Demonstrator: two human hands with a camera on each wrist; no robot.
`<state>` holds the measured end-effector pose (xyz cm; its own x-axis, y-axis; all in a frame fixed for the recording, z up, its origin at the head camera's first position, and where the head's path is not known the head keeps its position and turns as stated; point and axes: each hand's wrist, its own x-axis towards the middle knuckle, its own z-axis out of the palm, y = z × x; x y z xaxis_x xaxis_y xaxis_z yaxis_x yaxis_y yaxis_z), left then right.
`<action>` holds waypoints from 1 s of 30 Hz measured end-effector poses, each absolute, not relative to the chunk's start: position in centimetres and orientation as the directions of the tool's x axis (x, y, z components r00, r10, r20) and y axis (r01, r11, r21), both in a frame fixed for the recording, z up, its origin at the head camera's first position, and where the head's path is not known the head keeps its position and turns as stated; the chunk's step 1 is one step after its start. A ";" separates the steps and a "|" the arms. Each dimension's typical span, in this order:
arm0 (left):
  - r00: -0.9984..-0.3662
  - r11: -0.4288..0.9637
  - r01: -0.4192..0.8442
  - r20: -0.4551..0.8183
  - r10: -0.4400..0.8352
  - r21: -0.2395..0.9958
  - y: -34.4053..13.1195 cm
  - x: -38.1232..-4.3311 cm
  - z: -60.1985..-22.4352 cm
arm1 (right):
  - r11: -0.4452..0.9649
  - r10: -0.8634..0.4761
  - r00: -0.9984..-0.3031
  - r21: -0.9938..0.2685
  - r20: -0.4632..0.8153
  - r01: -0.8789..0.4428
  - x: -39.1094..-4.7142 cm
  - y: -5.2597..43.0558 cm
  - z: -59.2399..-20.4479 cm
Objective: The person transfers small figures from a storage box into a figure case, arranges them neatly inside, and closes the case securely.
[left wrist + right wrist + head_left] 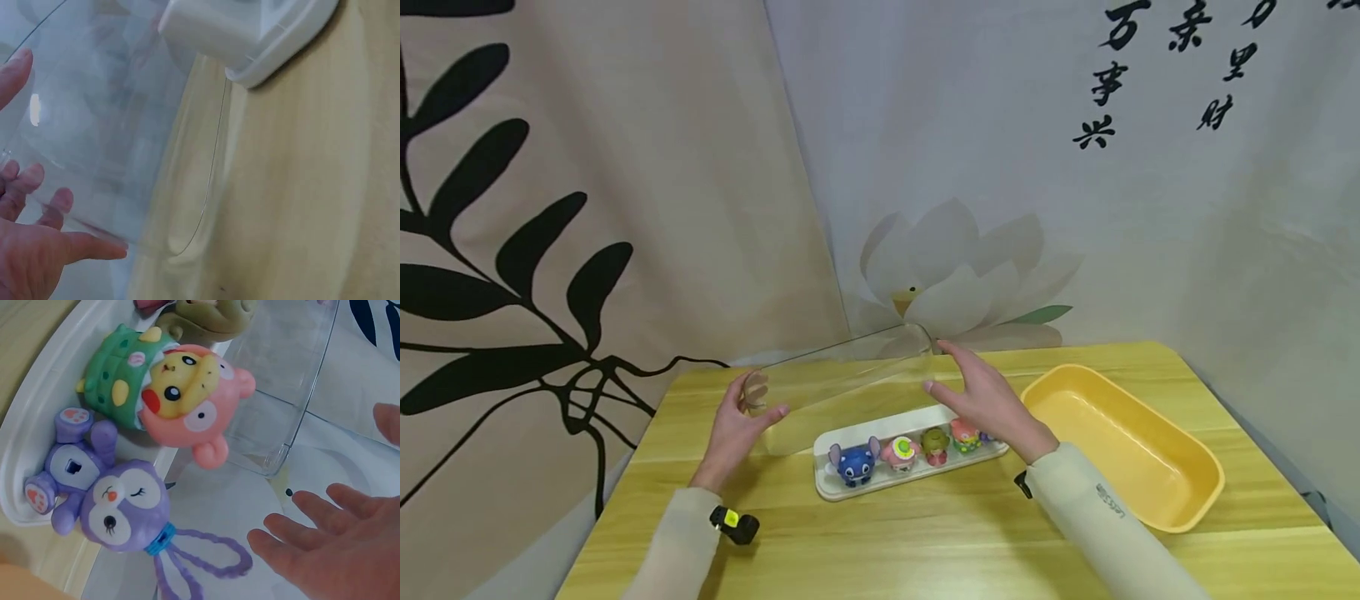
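A clear plastic cover (842, 379) stands tilted at the back of the white tray (831, 439). My left hand (733, 433) grips its left end, thumb in front and fingers seen through the plastic. At the other end, my right hand (988, 404) is spread with nothing in it, its fingers apart from the cover's corner in the right wrist view. Along the tray sit several toy figures: a blue one (854, 465) with big ears, a pink one (900, 454), an olive-green one (936, 446), a pink-hooded yellow one (181, 394) and a purple rabbit (125, 500).
A yellow plastic basin (1127, 442) stands on the right of the wooden table (880, 550), beside my right forearm. Behind the table hangs a printed cloth (970, 125) with plant shapes and black characters.
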<state>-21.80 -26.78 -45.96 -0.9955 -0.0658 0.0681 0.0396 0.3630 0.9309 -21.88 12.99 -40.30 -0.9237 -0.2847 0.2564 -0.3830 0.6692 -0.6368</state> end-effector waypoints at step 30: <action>-0.949 0.258 0.279 0.307 -0.073 0.925 -22.9 -16.9 -37.9 | 0.362 -0.208 -0.927 -0.856 0.313 -0.370 -22.6 15.0 -37.0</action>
<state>-16.94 -22.90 -37.94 -0.9490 -0.0731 0.3067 0.2790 0.2583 0.9249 -22.55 15.00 -36.98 -0.9269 -0.2079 0.3125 -0.3698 0.3622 -0.8556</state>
